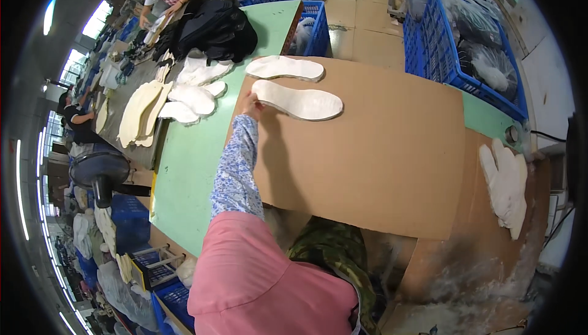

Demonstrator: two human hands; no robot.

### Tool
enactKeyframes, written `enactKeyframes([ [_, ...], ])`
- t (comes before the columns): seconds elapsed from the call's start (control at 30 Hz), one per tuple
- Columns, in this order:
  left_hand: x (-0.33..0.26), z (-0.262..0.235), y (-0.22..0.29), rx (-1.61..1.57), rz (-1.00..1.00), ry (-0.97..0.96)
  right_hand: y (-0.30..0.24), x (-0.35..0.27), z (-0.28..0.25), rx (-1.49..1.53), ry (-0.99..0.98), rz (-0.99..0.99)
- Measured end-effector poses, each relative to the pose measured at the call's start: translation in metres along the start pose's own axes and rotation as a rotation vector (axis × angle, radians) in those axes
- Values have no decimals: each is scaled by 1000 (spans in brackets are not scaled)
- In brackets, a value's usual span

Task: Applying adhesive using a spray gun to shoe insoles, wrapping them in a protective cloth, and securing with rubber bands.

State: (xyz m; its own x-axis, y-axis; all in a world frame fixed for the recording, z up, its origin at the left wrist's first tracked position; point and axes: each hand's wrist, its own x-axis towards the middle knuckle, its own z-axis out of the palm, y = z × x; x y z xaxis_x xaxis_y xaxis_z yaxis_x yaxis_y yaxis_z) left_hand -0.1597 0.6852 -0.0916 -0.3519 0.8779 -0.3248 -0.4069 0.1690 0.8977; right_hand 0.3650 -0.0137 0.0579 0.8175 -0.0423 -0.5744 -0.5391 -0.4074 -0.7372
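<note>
White, sole-shaped fleecy piece [299, 102] is pinched at its narrow left end by the left hand [252, 106], which reaches up in a white sleeve [237, 163] with a blue floral pattern. Fingers are drawn in at the edge of the piece, with only a small gap; exact thumb placement is too small to confirm. The broad end points right, ungripped, above the brown flat cardboard sheet [367, 151]; whether the piece lies flat or is slightly raised cannot be determined. Grip of the right hand cannot be told from this view.

Just beyond the held piece, a second white sole-shaped piece [285, 68] lies roughly parallel, near the sheet's far left corner. Left of the sheet, a loose pile of white padded pieces [195, 95] rests on the pale green tabletop [184, 169].
</note>
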Motion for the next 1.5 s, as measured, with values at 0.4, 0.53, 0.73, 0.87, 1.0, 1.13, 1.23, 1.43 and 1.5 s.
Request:
enactKeyframes([
  [0.4,101,-62,10,370,148,346,-17,-27,49,110,32,136],
  [0.53,89,-51,20,1681,259,579,-9,-38,61,48,50,98],
  [0.73,0,54,5,1257,1183,45,19,-110,50,168,163,-18],
  [0.87,-102,182,-36,1159,1305,-536,15,-129,25,221,216,-47],
  [1.0,-202,327,-147,784,971,-1103,25,-82,38,273,147,-122],
  [1.13,-328,424,-217,672,916,-1550,40,-74,17,338,198,-123],
  [1.23,-402,483,-264,766,1139,-1616,46,-79,7,310,207,-35],
  [1.43,-470,584,-345,850,1782,-1505,39,-81,12,390,372,-54],
  [1.5,-466,602,-362,952,2059,-1417,39,-81,15,424,441,-49],
])
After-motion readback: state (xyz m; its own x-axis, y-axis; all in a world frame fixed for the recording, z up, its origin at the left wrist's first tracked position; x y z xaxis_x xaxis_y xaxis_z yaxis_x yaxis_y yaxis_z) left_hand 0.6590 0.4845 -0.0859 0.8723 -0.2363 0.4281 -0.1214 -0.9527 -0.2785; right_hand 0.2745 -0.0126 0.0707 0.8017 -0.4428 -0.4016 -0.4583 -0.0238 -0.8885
